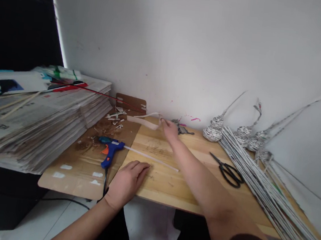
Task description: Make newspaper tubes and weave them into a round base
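My right hand reaches to the back of the wooden table, near the wall. Its fingers are closed on a pale, looped strip that trails left above the brown board. My left hand rests at the table's front edge. Its index finger and thumb come together at the tips, and whatever they may hold is too small to make out. Left of it lies a blue glue gun with an orange trigger. A long white glue stick extends from its back, between my hands.
A brown board bears paper scraps. A tall newspaper stack stands left, a power strip on top. Black-handled scissors, a bundle of paper rods and several woven paper pieces lie right. Grey scraps lie behind my right hand.
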The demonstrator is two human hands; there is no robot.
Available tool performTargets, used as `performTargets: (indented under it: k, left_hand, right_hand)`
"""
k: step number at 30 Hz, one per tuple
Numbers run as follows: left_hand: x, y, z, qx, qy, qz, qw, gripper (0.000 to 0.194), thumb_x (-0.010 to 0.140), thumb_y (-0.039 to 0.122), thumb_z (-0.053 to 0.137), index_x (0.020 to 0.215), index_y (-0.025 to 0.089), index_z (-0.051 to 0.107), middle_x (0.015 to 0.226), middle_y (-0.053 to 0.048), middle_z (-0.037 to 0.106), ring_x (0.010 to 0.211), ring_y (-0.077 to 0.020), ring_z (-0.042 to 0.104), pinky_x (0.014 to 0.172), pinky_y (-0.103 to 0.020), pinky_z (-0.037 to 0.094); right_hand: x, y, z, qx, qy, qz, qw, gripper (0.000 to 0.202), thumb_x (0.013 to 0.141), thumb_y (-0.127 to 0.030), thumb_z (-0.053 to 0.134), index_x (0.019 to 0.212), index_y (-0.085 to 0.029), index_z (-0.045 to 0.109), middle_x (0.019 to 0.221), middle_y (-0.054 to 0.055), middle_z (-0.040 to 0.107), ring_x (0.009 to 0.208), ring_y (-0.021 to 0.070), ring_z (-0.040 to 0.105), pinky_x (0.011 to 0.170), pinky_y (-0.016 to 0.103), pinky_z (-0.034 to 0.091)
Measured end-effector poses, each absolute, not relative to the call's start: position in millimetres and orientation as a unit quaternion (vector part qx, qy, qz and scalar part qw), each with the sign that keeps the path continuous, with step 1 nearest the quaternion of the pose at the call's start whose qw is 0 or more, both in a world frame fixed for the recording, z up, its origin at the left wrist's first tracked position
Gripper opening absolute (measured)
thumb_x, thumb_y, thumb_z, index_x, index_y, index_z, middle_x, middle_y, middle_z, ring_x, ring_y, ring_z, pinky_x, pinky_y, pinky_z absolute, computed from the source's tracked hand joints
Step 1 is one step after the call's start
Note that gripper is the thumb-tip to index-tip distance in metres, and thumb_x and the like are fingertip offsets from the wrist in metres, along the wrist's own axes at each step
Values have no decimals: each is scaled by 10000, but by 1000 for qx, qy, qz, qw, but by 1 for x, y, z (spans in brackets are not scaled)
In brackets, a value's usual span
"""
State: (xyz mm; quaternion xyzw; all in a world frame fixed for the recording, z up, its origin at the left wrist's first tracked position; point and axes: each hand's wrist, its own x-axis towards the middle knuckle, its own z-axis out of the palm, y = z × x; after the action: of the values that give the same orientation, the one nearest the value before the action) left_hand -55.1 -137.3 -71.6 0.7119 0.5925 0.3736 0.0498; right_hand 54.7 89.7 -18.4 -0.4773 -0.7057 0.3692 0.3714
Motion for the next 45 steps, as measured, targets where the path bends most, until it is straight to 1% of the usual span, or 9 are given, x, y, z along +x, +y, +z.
performTargets:
  k: [4,10,16,19,23,32,36,40,45]
  left_hand:
    - [-56,-139,-72,728,573,376,35,221,976,314,494,981,212,689,941,-72,726,881,-211,675,817,-335,527]
    - [-55,-141,-63,690,577,430,82,265,951,285,470,1019,192,710,978,-99,737,943,-241,680,875,-344,513]
    - [-28,-137,-41,554,542,502,384,442,871,452,588,1194,158,661,1007,-115,745,871,-233,697,754,-333,537]
    - [-12,-131,-36,516,498,511,473,519,705,347,747,1182,162,664,1003,-107,748,829,-222,697,702,-311,531]
    - [-10,-114,-28,487,537,527,444,272,720,358,687,897,160,748,753,-39,717,601,-145,589,560,-253,441]
    - [-8,-62,-19,479,550,508,458,548,763,590,660,1056,132,732,563,28,504,488,-102,403,468,-229,264]
    - [-12,-69,-27,519,563,473,436,545,784,622,626,1006,137,738,613,3,555,532,-129,451,500,-249,307]
    - [-26,-87,-34,610,604,390,333,451,853,573,573,875,153,734,680,-35,637,613,-178,548,574,-280,375]
    - [-33,-93,-46,712,583,326,216,351,949,463,465,955,214,712,937,-63,743,879,-234,665,785,-302,442]
  right_hand:
    - [97,50,-12,-470,-627,451,427,552,855,-547,499,1067,-94,731,917,125,740,768,215,664,649,321,493]
    - [154,-38,-18,-374,-465,673,436,397,551,-342,862,896,-162,785,910,86,759,761,186,651,687,301,477]
    - [170,-93,-24,-375,-549,635,394,283,654,-342,803,886,-181,784,911,63,760,774,184,648,726,315,477]
    - [170,-109,-29,-366,-570,643,357,285,689,-320,776,944,-194,770,888,47,749,757,174,645,683,296,471]
    - [174,-121,-40,-412,-635,585,291,265,753,-255,704,1006,-207,770,719,12,705,581,125,552,553,249,389]
    - [183,-106,-21,-344,-768,500,204,231,872,-378,635,979,-240,787,891,31,761,739,158,632,665,273,445]
    - [206,-118,-8,-289,-802,497,159,221,882,-383,635,930,-221,777,874,30,725,761,150,632,706,264,455]
    - [232,-142,-52,-227,-788,571,-30,235,919,-356,582,851,-196,740,717,-2,679,649,119,604,594,215,433]
    - [216,-149,-136,-488,-679,549,-18,307,988,-309,485,848,-113,675,714,32,654,536,136,607,511,258,485]
